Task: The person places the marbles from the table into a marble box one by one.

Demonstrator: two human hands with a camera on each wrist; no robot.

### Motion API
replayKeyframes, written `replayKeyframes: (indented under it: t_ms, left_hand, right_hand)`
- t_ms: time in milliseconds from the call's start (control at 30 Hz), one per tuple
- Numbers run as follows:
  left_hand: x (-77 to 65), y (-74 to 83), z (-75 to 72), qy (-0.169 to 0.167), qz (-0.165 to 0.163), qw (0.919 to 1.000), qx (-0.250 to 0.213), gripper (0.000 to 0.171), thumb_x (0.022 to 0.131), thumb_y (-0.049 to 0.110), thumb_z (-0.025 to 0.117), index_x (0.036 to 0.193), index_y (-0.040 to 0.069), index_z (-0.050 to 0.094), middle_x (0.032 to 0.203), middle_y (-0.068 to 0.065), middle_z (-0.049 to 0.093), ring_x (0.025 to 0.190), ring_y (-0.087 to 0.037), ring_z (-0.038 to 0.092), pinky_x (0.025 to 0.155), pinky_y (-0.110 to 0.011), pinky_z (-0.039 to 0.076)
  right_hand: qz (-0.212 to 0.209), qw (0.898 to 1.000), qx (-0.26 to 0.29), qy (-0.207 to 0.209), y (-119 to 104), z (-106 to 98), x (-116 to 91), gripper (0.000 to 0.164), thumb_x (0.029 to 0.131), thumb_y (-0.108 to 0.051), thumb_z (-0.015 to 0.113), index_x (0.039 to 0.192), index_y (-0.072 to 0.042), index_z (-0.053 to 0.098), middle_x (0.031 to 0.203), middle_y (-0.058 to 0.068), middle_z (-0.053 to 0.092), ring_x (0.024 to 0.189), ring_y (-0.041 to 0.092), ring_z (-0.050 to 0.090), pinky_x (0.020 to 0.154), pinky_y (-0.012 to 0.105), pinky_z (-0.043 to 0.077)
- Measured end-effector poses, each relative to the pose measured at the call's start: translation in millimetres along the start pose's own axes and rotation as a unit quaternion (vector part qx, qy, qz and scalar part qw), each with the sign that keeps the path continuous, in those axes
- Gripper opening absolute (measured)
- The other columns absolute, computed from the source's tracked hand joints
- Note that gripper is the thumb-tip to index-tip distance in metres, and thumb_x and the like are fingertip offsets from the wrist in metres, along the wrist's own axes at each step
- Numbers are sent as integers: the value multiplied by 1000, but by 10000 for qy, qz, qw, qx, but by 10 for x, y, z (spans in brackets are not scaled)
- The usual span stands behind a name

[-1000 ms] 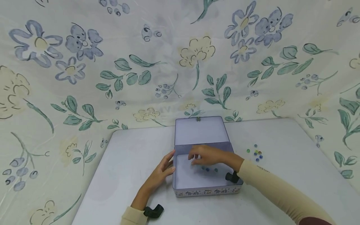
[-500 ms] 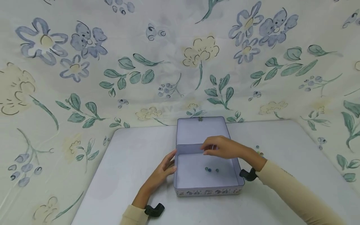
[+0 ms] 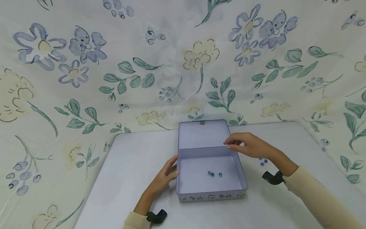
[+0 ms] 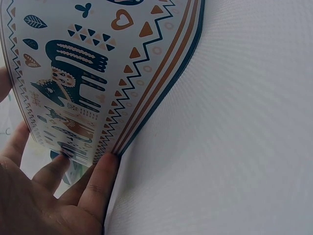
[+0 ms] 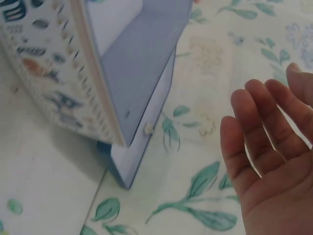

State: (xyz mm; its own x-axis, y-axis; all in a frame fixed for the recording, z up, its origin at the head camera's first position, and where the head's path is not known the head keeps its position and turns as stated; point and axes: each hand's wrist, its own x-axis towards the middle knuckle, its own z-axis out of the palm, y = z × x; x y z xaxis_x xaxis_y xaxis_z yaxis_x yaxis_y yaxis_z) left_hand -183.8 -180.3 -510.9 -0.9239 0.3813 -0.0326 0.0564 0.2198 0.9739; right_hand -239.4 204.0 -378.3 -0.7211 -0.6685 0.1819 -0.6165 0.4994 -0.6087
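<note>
A lilac tin box [image 3: 183, 187] with patterned outer walls stands on the table, its hinged lid [image 3: 203, 135] tipped back. Inside lie three small glass marbles [image 3: 212, 174], greenish and blue. My left hand [image 3: 161, 178] rests against the box's left wall; in the left wrist view its fingertips [image 4: 100, 183] touch the patterned side. Over the box's back right corner hovers my right hand [image 3: 248, 144], fingers loosely bent, holding nothing. The right wrist view shows its palm bare [image 5: 279, 196]. Several more marbles [image 3: 263, 163] lie right of the box, partly hidden by that hand.
The box stands near the back edge of a white table [image 3: 137, 152]. A floral cloth [image 3: 171, 63] hangs behind it and spreads along both sides. Each wrist wears a black camera [image 3: 156, 217].
My right hand has risen out of the box and moved right, to above its back right corner. The left hand has stayed at the left wall. Three marbles stay inside.
</note>
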Motion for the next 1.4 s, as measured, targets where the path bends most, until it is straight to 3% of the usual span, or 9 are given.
replayKeyframes:
  t_ms: [267, 500, 767, 1067, 1400]
  left_hand:
    - [14, 27, -16, -12, 35, 10000, 41, 67, 102, 18, 53, 159, 32, 21, 169, -4, 12, 153, -43, 18, 118, -65, 27]
    - [1, -6, -8, -27, 31, 10000, 27, 67, 102, 18, 52, 159, 32, 21, 169, -4, 11, 153, -44, 17, 118, -66, 25]
    - [-25, -2, 6, -60, 0, 10000, -35, 67, 102, 17, 52, 160, 32, 20, 169, -6, 10, 152, -45, 16, 118, -67, 25]
    - [-41, -27, -10, -47, 46, 10000, 15, 67, 102, 16, 52, 160, 31, 20, 169, -6, 10, 152, -46, 17, 117, -67, 27]
    - [-35, -24, -6, 14, 29, 10000, -39, 66, 103, 18, 52, 159, 32, 21, 169, -7, 11, 152, -46, 16, 117, -66, 27]
  right_hand:
    - [365, 9985, -212, 349, 194, -160, -276, 19, 98, -19, 64, 115, -12, 71, 102, -5, 73, 89, 2, 63, 81, 24, 57]
    - [676, 9959, -245, 555, 411, -153, -539, 18, 99, -17, 64, 114, -12, 71, 99, -8, 72, 88, 0, 62, 79, 22, 57]
    - [1343, 9876, -214, 781, 678, -63, -870, 18, 98, -19, 64, 112, -9, 71, 102, 3, 73, 87, -3, 61, 75, 21, 56]
    - [2148, 9729, 460, 728, 965, 117, -1144, 23, 100, -21, 63, 113, -3, 68, 104, 11, 72, 85, 16, 68, 71, 26, 58]
    - [2171, 9723, 42, 870, 1104, 256, -1190, 18, 95, -16, 68, 110, -6, 71, 104, 5, 73, 88, -5, 59, 74, 19, 54]
